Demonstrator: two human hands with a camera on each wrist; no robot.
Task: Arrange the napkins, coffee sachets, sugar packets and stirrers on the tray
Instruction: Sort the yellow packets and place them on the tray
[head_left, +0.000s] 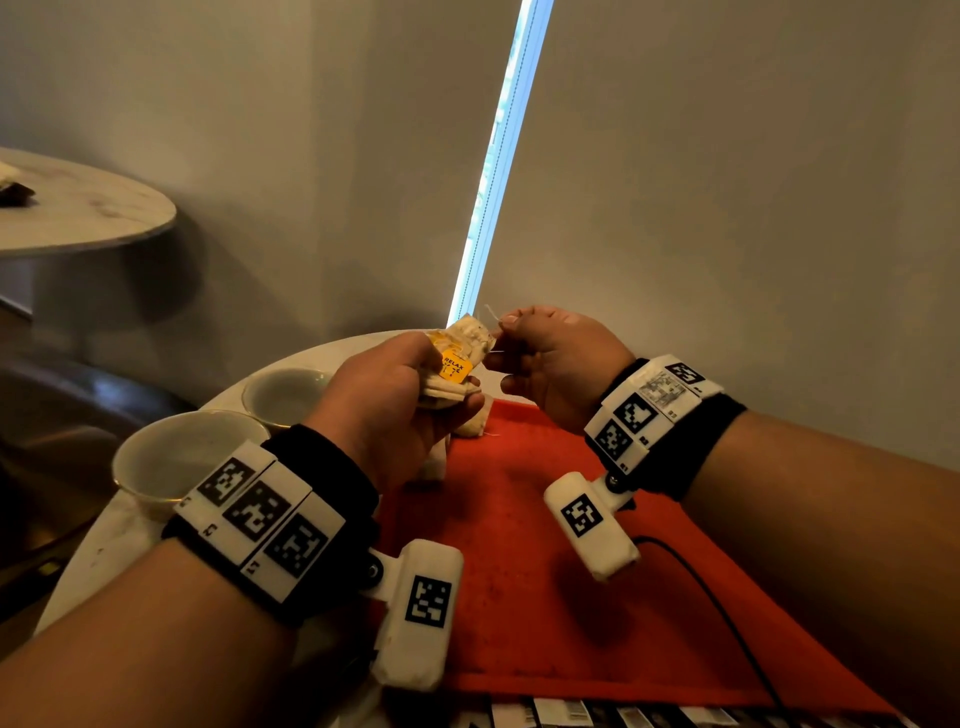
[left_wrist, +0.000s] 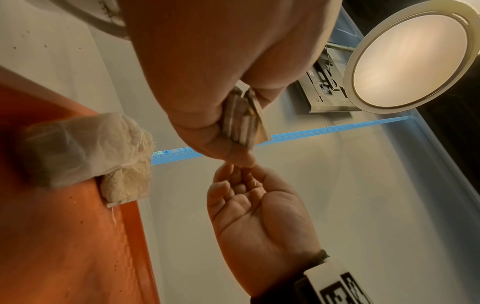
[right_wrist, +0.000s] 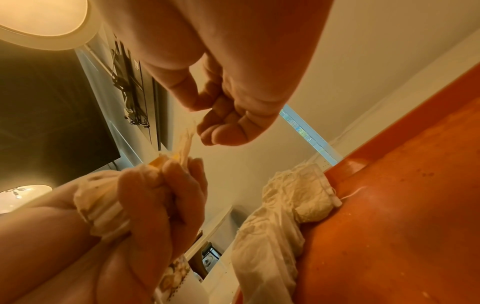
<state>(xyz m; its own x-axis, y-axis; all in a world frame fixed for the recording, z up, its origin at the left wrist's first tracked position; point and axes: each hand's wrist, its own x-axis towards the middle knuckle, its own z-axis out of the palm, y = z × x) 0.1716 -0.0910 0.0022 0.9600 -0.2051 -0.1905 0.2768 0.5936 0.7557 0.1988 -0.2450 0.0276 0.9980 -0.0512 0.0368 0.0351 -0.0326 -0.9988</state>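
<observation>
The sachets (head_left: 457, 364) sit bunched in your left hand (head_left: 395, 400), fingers clamped round them, raised over the red tray (head_left: 519, 597) on a pale round table (head_left: 104, 540) beside two bowls (head_left: 176, 457), blinds behind. Your right hand (head_left: 550, 364) pinches a thin string (head_left: 491, 314) at their top edge. They look crumpled and cream, one with an orange label.

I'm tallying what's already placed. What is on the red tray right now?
On the red tray, only crumpled white tea bags show, piled at its far left corner. The forearms cover both side edges, so anything there is hidden.
</observation>
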